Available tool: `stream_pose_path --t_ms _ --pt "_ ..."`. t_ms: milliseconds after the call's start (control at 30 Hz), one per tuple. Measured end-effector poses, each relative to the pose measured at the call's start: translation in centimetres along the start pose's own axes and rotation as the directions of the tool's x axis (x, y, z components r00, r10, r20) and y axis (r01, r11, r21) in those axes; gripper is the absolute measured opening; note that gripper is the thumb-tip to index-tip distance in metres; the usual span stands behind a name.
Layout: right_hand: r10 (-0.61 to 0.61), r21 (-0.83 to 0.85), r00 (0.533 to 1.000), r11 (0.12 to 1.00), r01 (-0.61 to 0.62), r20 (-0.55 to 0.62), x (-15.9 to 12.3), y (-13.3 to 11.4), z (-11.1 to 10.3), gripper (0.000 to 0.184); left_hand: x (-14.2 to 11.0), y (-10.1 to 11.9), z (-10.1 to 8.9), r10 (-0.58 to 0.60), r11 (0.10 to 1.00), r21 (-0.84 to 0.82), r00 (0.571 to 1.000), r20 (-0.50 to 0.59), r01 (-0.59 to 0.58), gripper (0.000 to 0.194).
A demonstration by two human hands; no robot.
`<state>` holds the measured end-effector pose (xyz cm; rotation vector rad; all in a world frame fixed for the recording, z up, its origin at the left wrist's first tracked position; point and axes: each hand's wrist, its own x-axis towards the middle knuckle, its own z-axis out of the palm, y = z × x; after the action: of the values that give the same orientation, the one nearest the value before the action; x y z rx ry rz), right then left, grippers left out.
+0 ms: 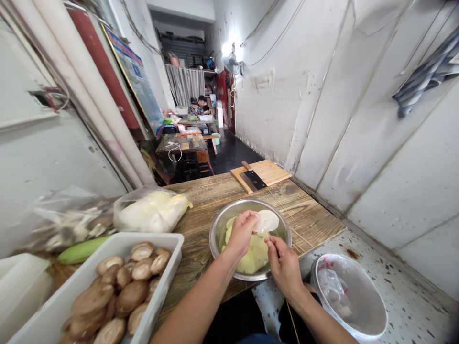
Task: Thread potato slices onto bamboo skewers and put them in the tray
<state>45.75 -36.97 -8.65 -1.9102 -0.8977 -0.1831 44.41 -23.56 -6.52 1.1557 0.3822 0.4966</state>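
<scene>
My left hand pinches a thin pale slice, which looks like potato, above a metal bowl. Closed around a long bamboo skewer is my right hand; the skewer's upper tip meets the lower edge of the slice, and its long end hangs down below the hand. Whether the tip has pierced the slice I cannot tell. More pale yellow slices lie in the bowl, seemingly in water. Several loose skewers rest on the wooden table to the right of the bowl.
A cleaver lies on a cutting board at the table's far end. Left stand a white tray of mushrooms, bagged food and a green vegetable. A lined bin is right. Two people sit far back.
</scene>
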Motion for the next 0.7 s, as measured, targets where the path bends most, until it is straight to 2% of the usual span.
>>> stream_pose_path --t_ms 133,233,333,467,533,633,700 --pt "0.037 -0.029 0.999 0.999 -0.037 -0.018 0.3 0.1 0.0 0.027 -0.2 0.0 0.3 -0.034 0.999 0.009 0.998 0.057 0.034 0.018" --pt "0.083 -0.04 0.996 0.996 -0.084 -0.036 0.7 0.1 0.2 0.03 -0.4 0.1 0.6 -0.047 0.996 -0.065 0.995 0.083 0.052 0.016" --pt "0.108 -0.003 0.994 0.994 -0.108 0.009 0.6 0.2 0.1 0.026 -0.4 0.1 0.4 -0.046 0.986 -0.161 0.997 0.057 0.054 0.018" --pt "0.096 0.039 0.991 0.994 -0.1 0.097 -1.2 0.8 -1.2 0.033 0.2 -0.1 -0.4 -0.07 0.961 -0.27 0.997 -0.027 0.06 0.024" --pt "0.118 0.027 0.98 0.992 -0.124 0.159 -2.5 1.1 -2.3 0.03 0.5 -0.1 -0.8 -0.089 0.944 -0.324 0.994 -0.056 0.066 0.025" --pt "0.131 0.002 0.965 0.991 -0.135 0.228 -4.0 1.3 -3.6 0.029 0.8 -0.1 -1.0 -0.16 0.91 -0.394 0.986 -0.056 0.125 0.02" --pt "0.128 0.003 0.968 0.991 -0.132 0.216 -4.5 1.3 -4.0 0.031 0.8 0.0 -0.8 -0.203 0.899 -0.403 0.979 -0.034 0.173 0.016"
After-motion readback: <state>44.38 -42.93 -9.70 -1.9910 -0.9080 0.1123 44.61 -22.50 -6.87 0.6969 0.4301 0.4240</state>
